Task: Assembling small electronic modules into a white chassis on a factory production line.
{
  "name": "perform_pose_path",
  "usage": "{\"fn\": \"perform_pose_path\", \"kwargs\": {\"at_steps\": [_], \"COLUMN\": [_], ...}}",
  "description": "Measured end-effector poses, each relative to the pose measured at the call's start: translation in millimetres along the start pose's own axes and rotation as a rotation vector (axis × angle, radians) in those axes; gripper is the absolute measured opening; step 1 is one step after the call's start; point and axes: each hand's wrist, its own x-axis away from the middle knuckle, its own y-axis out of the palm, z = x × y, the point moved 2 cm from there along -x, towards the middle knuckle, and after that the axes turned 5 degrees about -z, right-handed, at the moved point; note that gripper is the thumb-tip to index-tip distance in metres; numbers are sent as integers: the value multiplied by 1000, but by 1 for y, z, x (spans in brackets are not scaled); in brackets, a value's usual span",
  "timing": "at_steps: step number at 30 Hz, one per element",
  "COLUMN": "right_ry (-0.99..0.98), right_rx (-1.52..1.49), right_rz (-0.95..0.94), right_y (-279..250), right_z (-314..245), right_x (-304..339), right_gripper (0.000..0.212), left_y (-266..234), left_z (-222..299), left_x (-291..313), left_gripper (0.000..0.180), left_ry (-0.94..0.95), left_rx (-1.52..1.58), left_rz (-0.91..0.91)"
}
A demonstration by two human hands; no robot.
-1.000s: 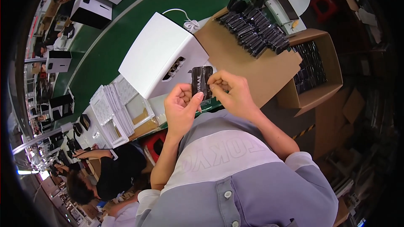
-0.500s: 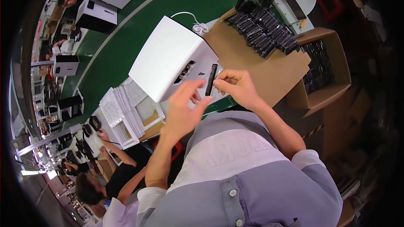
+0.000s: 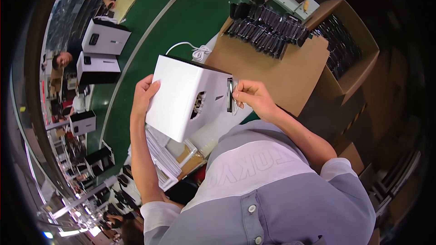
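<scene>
A white box-shaped appliance [image 3: 175, 95] stands tilted in view in front of me, with a cut-out showing inner parts on the face towards me. My left hand [image 3: 146, 92] grips its left edge, thumb on the white surface and fingers around the side. A narrow black strip-shaped part [image 3: 230, 95] lies upright against the right end of that face. My right hand [image 3: 251, 94] pinches the strip's outer side between thumb and fingers; some clear film hangs by the fingertips. Whether the strip is seated in the appliance I cannot tell.
A pile of black film-wrapped parts [image 3: 268, 31] lies on flattened cardboard [image 3: 254, 70] at the right. Beyond it stands an open carton [image 3: 359, 75] of similar parts. White frames [image 3: 161, 156] are stacked at near left. A coiled white cable [image 3: 200, 53] lies behind the appliance on the green bench [image 3: 190, 18].
My left hand has left the strip and taken hold of the appliance's left edge. The appliance has turned, and the black strip in my right hand now meets its face.
</scene>
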Motion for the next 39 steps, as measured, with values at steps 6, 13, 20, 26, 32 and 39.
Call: {"fn": "perform_pose_path", "kwargs": {"at_steps": [6,13,20,26,32,39], "right_ry": [4,85,43,66,141,37], "right_rx": [9,97,252,280,253,290], "right_rz": [71,-63,-186,-200,-221,-284], "right_y": [-5,1,18,25,28,27], "right_z": [5,-4,-13,-13,-9,-15], "right_x": [-5,-24,-46,-49,-55,-77], "right_gripper": [16,20,25,22,20,22], "left_y": [26,64,68,79,74,61], "left_z": [3,-15,-14,0,0,11], "left_x": [26,70,62,57,55,27], "left_gripper": [35,33,50,58,55,47], "left_ry": [-96,-80,22,-106,-177,-174], "left_rx": [128,304,-174,-76,-106,-85], "left_rz": [168,467,652,499,503,608]}}
